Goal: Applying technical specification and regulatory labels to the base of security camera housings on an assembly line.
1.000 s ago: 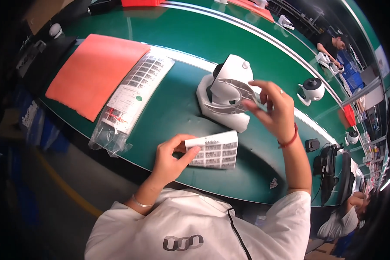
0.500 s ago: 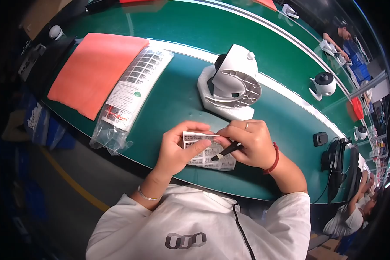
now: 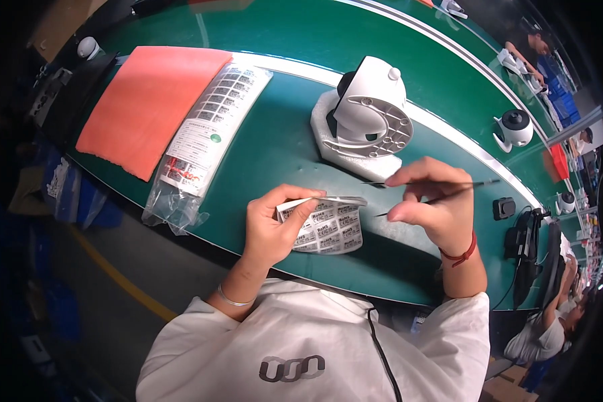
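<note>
My left hand (image 3: 278, 224) pinches a sheet of printed labels (image 3: 328, 231) between thumb and fingers near the bench's front edge. The sheet's top edge is bent over. To its right, my right hand (image 3: 442, 201) is closed around dark, slim tweezers (image 3: 479, 182). Their two thin tips are spread apart, just clear of the sheet; I cannot make out anything between them. Beyond both hands, a white home camera (image 3: 375, 107) lies tilted in a white foam cradle (image 3: 328, 137), its round ribbed underside facing me.
An orange foam sheet (image 3: 151, 107) and a plastic-bagged stack of label sheets (image 3: 208, 127) lie at left. Another white camera (image 3: 514, 129) stands on the far green surface. A small black box (image 3: 503, 208) and black device with cable (image 3: 521, 241) sit at right. Other people work farther right.
My right hand has drawn away from the label sheet to the right, and the tweezers have turned with their tips toward the sheet. My left hand still holds the sheet.
</note>
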